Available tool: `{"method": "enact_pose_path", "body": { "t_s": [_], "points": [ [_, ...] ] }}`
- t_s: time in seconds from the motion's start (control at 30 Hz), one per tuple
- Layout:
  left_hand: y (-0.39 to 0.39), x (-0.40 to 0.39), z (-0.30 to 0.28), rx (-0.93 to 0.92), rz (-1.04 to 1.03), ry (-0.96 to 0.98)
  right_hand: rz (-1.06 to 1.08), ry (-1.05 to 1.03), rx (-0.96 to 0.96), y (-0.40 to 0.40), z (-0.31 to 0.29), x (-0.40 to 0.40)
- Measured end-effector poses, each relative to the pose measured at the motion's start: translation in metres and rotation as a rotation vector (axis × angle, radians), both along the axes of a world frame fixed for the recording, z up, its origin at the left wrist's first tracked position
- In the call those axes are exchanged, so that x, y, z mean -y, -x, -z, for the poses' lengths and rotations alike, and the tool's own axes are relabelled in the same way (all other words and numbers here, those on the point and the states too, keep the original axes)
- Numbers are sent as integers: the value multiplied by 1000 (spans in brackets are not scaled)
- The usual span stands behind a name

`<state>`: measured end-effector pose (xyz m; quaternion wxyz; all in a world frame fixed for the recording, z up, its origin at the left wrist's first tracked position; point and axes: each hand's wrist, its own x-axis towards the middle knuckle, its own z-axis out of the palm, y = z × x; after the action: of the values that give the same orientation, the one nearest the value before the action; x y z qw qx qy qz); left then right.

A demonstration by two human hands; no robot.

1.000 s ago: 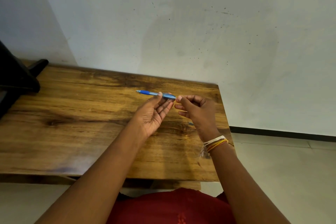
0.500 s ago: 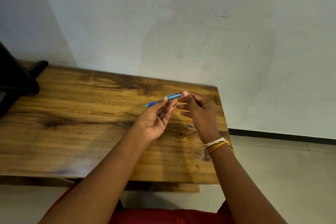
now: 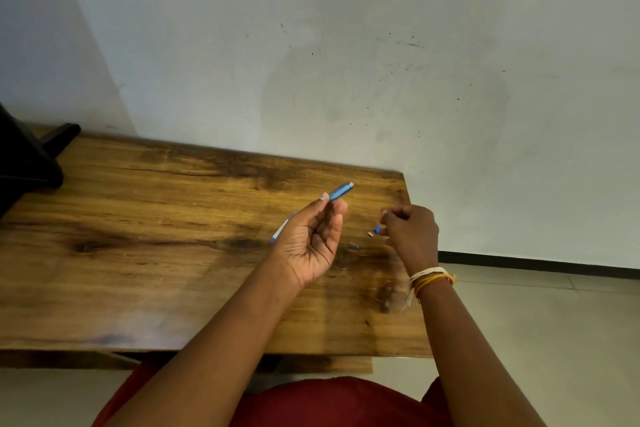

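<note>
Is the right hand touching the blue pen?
Apart. The head view shows a strip of wooden table between the right hand and the blue pen, which the left hand pinches.

From the left hand [image 3: 308, 243], which holds the pen [image 3: 341, 191] above the table [image 3: 156, 218], the widest free stretch lies from 8 to 10 o'clock: bare wood runs that way as far as the black object [image 3: 24, 163] at the far left corner. At 12 o'clock the wall [image 3: 346, 80] closes off the table's back edge, with a strip of bare board before it. At 3 o'clock the right hand [image 3: 412, 232] blocks the way. Between the two hands, small parts lie on the wood: a blue piece [image 3: 377, 229], a pale bit [image 3: 370, 234] just beside it, and a grey clip [image 3: 354, 246] towards 5 o'clock. Beyond the right hand the board ends and open floor [image 3: 536, 322] follows.
</note>
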<state>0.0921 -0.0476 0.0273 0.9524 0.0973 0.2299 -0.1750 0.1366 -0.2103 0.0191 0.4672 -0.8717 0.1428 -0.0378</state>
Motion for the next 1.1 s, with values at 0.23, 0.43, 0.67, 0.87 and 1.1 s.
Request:
{"method": "enact_pose_path", "body": {
  "t_s": [0.23,0.43,0.67,0.87,1.1],
  "points": [
    [0,3,5,3,32,-102,-97,265,-63,4,18,5],
    [-1,-1,6,-21,10,-145,-142,305,-48,6,14,1],
    [0,-4,7,-25,-8,-172,-181,417,-80,11,11,-9],
    [1,-7,8,-39,-30,-188,-178,404,-80,12,8,-11],
    [2,-8,8,-33,-28,-214,-175,388,-90,11,6,-12]
  ]
}}
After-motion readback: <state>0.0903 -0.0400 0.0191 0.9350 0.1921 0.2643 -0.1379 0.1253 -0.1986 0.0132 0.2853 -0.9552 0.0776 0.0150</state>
